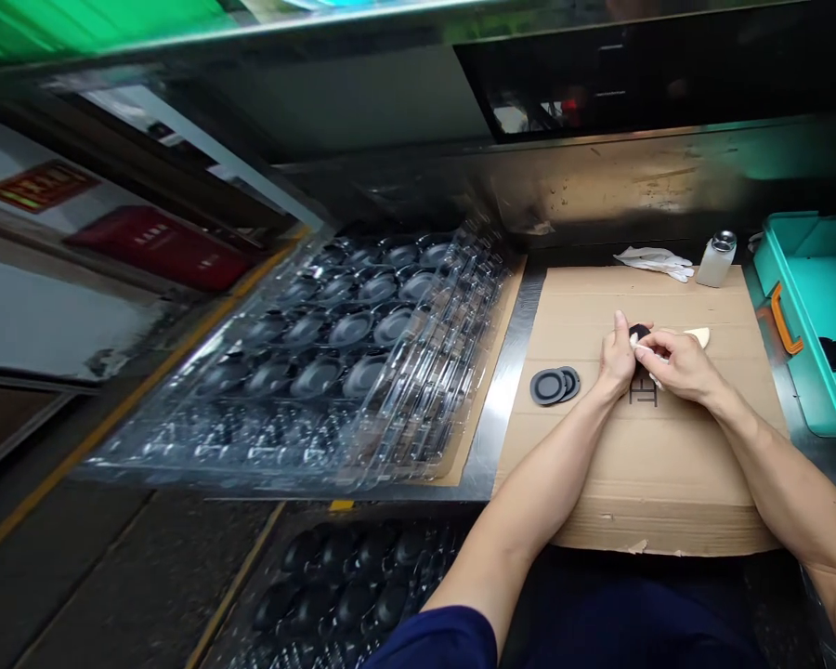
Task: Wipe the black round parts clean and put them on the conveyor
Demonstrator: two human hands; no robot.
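Observation:
Over the cardboard sheet (599, 455), my left hand (618, 355) is closed around a small black round part (639, 331), mostly hidden by the fingers. My right hand (681, 364) meets it there, thumb and fingers pinching a small white piece (636, 343) against the part; whether it is cloth or paper I cannot tell. Just left of my left wrist lie two dark grey round discs, the nearer disc (549, 386) partly covering the other disc (570, 382). A cream-coloured piece with a curved edge (700, 335) shows behind my right hand.
Clear plastic trays (418, 437) holding rows of dark round parts (352, 328) are stacked at the left. A white glove (655, 261) and a bottle with a metal top (716, 260) stand at the back. A teal bin (826, 409) with an orange handle (784, 321) is at the right.

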